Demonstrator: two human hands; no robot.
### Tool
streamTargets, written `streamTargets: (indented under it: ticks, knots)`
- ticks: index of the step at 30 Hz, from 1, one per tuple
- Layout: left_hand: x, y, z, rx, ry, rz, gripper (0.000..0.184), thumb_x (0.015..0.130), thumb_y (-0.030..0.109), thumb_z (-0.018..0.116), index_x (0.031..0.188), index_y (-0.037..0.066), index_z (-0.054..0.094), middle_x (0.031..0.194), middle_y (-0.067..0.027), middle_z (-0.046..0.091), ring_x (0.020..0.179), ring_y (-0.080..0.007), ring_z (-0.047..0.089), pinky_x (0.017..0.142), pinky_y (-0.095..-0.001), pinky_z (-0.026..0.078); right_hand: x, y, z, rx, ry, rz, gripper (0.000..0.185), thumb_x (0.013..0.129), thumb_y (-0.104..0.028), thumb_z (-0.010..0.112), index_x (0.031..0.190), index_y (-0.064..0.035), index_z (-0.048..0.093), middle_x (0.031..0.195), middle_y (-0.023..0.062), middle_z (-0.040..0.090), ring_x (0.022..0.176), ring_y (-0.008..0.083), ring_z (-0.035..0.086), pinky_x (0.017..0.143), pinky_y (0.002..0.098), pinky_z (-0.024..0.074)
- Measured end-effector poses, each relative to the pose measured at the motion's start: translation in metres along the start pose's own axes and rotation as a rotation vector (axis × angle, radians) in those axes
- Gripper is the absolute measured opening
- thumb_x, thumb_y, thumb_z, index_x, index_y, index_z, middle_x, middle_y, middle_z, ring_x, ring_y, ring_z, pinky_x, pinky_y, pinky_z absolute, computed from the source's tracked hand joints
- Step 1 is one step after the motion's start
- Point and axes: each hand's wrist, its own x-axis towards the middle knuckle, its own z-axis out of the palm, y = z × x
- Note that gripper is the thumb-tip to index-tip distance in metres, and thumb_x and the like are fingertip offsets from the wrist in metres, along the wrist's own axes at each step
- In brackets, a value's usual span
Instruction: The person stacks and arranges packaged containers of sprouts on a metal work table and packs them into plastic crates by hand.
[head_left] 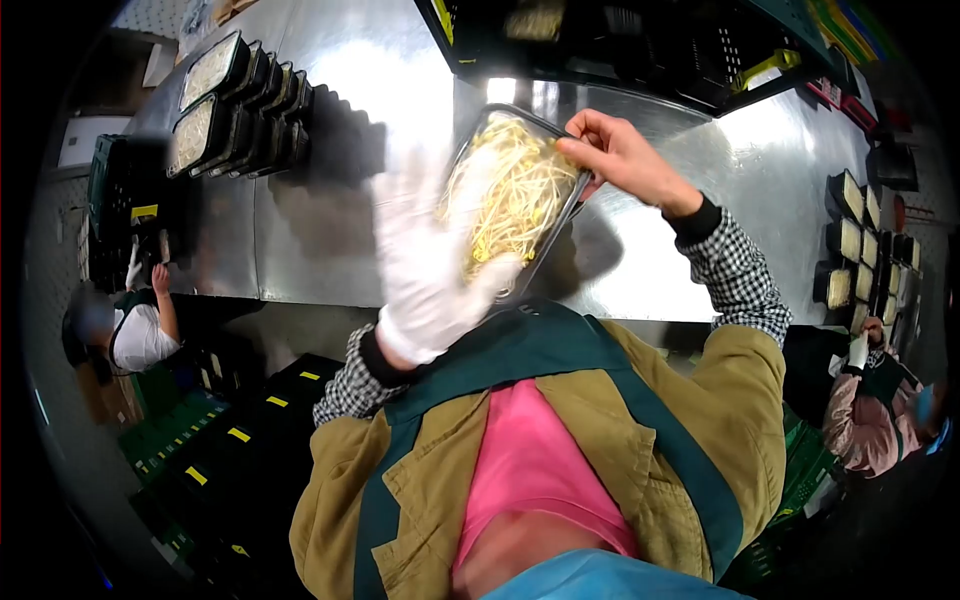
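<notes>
A black plastic tray of bean sprouts [510, 190] is tilted above the steel table, pale stems and yellow heads filling it. My right hand [630, 155], bare, grips its upper right rim, thumb on top and fingers partly hidden beneath. In a white glove, my left hand [425, 265] lies across the tray's left side and is blurred by motion. Its fingers look stretched out and spread, with the thumb over the lower sprouts. Whether the glove touches the tray or the sprouts I cannot tell.
Stacked filled trays [215, 110] stand at the table's left, and more trays [850, 240] at the right. A dark crate [600, 70] sits at the back. Green crates [190, 430] are below left. Co-workers stand at both sides: one in a white sleeve [145, 335], one in a pink sleeve [850, 410].
</notes>
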Motion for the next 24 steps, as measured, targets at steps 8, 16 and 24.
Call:
streamTargets:
  ticks: [8, 16, 24]
  knots:
    - [0.006, -0.021, 0.042, -0.083, -0.176, 0.178, 0.070, 0.081, 0.040, 0.057, 0.141, 0.012, 0.035, 0.143, -0.0187, 0.032, 0.135, -0.0388, 0.024, 0.110, -0.0548, 0.014, 0.052, 0.217, -0.036, -0.397, -0.078, 0.144, 0.028, 0.094, -0.030, 0.049, 0.097, -0.0026, 0.054, 0.076, 0.0048, 0.056, 0.074, 0.0160, 0.058, 0.064, 0.0305, 0.0492]
    - [-0.016, -0.083, 0.017, -0.178, -0.143, 0.299, 0.055, 0.083, 0.039, 0.055, 0.131, 0.014, 0.047, 0.142, -0.0176, 0.035, 0.132, -0.0373, 0.031, 0.108, -0.0572, 0.018, 0.081, 0.226, 0.061, -0.270, 0.041, 0.117, 0.020, 0.092, -0.019, 0.050, 0.102, -0.0022, 0.048, 0.077, 0.0119, 0.055, 0.074, 0.0250, 0.058, 0.066, 0.0358, 0.0474]
    - [-0.090, -0.254, -0.092, 0.239, -0.345, 0.074, 0.060, 0.075, 0.015, 0.056, 0.134, 0.014, 0.044, 0.146, -0.0102, 0.033, 0.138, -0.0301, 0.026, 0.109, -0.0605, 0.010, 0.228, 0.186, 0.307, -0.241, 0.377, -0.376, 0.021, 0.089, -0.009, 0.051, 0.106, -0.0019, 0.041, 0.077, 0.0189, 0.055, 0.075, 0.0339, 0.058, 0.067, 0.0411, 0.0456]
